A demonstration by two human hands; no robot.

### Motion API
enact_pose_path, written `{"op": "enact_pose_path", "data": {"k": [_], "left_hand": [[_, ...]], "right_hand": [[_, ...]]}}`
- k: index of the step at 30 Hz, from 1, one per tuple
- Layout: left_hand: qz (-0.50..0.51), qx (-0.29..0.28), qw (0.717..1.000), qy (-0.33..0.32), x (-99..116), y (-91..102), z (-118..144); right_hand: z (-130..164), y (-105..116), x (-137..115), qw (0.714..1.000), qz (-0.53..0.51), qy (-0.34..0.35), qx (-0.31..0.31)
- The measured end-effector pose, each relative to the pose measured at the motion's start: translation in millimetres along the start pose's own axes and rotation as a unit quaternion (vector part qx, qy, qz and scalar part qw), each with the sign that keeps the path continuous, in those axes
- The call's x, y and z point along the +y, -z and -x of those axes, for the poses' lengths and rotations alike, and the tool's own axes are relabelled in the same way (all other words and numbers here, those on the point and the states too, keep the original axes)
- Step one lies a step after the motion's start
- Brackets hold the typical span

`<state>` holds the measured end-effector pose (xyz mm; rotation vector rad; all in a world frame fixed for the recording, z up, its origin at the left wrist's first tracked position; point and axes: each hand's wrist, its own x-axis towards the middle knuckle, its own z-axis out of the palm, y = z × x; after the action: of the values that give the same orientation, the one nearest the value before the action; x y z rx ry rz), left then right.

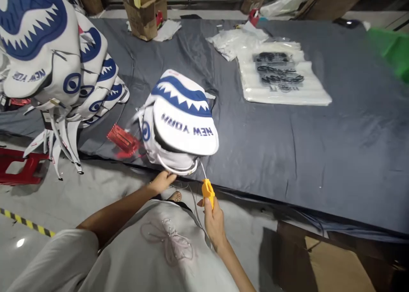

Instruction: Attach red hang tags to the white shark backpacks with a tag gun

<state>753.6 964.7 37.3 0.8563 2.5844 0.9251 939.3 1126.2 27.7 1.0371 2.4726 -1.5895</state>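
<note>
A white and blue backpack with shark teeth, an eye patch and "NEW YORK" on its flap lies at the table's front edge. My left hand is closed at its near underside, beside the white loop handle; its fingertips are partly hidden. In my right hand is a pair of yellow thread snips, the thin metal tip pointing up at the bag's near right corner. Left of the bag lies a shiny red packet, slightly blurred.
Similar backpacks are stacked at the left, straps hanging over the edge. Clear plastic bags with black cords lie at the back right. A cardboard box stands behind, a red stool at lower left, a green bin far right.
</note>
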Motion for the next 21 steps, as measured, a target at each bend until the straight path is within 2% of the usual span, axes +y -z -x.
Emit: {"op": "enact_pose_path", "data": {"k": [3,5,7,9,11,14,16,18,21], "left_hand": [[-0.020,0.016,1.000,0.009,-9,13.5,30],[-0.105,0.025,0.994,-0.009,-20,30.7,25],[-0.184,0.011,0.982,-0.027,-33,47.5,4],[-0.206,0.014,0.978,-0.016,-40,63.2,-27],[-0.194,0.059,0.979,0.005,-37,80.1,-59],[-0.176,0.129,0.976,0.001,-20,108.6,-99],[-0.166,0.154,0.972,-0.056,-6,124.2,-117],[-0.167,0.160,0.959,-0.161,8,130.7,-128],[-0.170,0.128,0.923,-0.321,29,120.4,-133]], "right_hand": [[-3,0,0,0.997,0.055,-0.020,-0.054],[-1,-1,0,0.995,0.063,-0.013,-0.076],[5,-3,0,0.995,0.057,0.003,-0.076],[12,-4,1,0.997,0.049,0.028,-0.053],[20,-4,2,0.998,0.036,0.053,-0.007],[23,-1,-10,0.995,0.025,0.066,0.067],[14,3,-30,0.994,0.059,0.063,0.073],[-8,6,-61,0.986,0.153,0.040,0.044],[-65,6,-117,0.940,0.340,-0.020,0.002]]}}
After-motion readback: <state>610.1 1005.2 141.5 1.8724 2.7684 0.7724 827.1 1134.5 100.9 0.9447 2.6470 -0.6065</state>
